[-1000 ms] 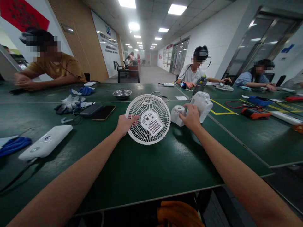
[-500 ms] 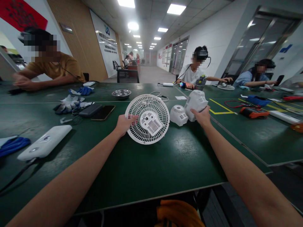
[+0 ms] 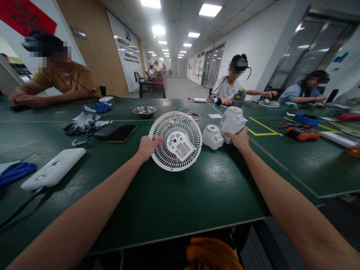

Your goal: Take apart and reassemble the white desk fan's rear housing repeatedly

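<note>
My left hand (image 3: 148,147) grips the left rim of a round white fan grille (image 3: 174,165), thumb across its ribs. The grille is tilted up with its slotted centre plate facing me. My right hand (image 3: 240,139) is closed around the lower right side of a large white plastic fan housing (image 3: 231,122), which has vent slots near its top. Between the grille and that housing, a smaller white vented cover (image 3: 213,137) sits on the green table (image 3: 180,198). The fingers behind the grille and behind the housing are partly hidden.
To the left lie a white power bank (image 3: 53,168) with a cable, a phone (image 3: 123,134), a dark case (image 3: 108,131) and work gloves (image 3: 84,123). A metal bowl (image 3: 144,111) stands farther back. An orange multimeter (image 3: 302,134) lies right. Several people sit around the table.
My right hand and the large housing have shifted very slightly left, the thumb now a little lower on it. The fan grille has barely moved. Co-workers' hands across the table have shifted.
</note>
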Motion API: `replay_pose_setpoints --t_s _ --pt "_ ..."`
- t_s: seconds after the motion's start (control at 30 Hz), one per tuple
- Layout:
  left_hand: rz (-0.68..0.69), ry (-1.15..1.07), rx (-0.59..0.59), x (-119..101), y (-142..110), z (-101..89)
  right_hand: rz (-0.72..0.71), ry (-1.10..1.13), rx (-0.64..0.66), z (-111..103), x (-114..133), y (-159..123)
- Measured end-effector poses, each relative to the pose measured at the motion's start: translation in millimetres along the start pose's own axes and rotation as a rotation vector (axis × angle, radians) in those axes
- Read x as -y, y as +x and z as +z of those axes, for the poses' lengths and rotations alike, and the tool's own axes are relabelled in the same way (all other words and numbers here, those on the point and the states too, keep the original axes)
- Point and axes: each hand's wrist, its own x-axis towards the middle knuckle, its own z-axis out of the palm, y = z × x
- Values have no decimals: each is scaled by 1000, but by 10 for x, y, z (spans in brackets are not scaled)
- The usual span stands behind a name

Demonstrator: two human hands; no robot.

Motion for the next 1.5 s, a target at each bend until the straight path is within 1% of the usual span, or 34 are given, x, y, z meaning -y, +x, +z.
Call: replay_pose_setpoints --t_s 0.1,0.47,0.53,0.63,0.73,0.83,1.0,1.13,1.27,1.4,1.43,1.5 --pt "6 -12 -1 11 5 0 -17 -2 6 21 -27 11" --pt "18 -15 10 -22 -26 -2 7 -3 46 55 -38 -5" --pt "22 -10 9 -17 -20 -2 -34 40 17 49 -17 -18" --pt "15 -1 9 -22 -18 0 -99 104 -73 31 26 -22" --pt "-4 7 1 -36 -22 4 -95 106 -117 9 53 -6" --pt "-6 5 -3 -41 -26 7 -102 107 -124 -8 50 17" --pt "28 2 1 -27 -26 7 -115 146 -104 -15 23 45" --pt "22 0 0 -23 -21 7 -124 165 -79 -5 -2 67" --pt "-11 5 -6 -35 -18 8 -103 120 -40 29 -65 78" --pt "-18 12 -10 -42 -20 6 -74 54 73 67 -123 59" --pt "-16 11 -5 -42 -21 4 -66 35 83 71 -126 52" --pt "-7 7 6 -39 -24 -1 -51 2 59 72 -112 39"
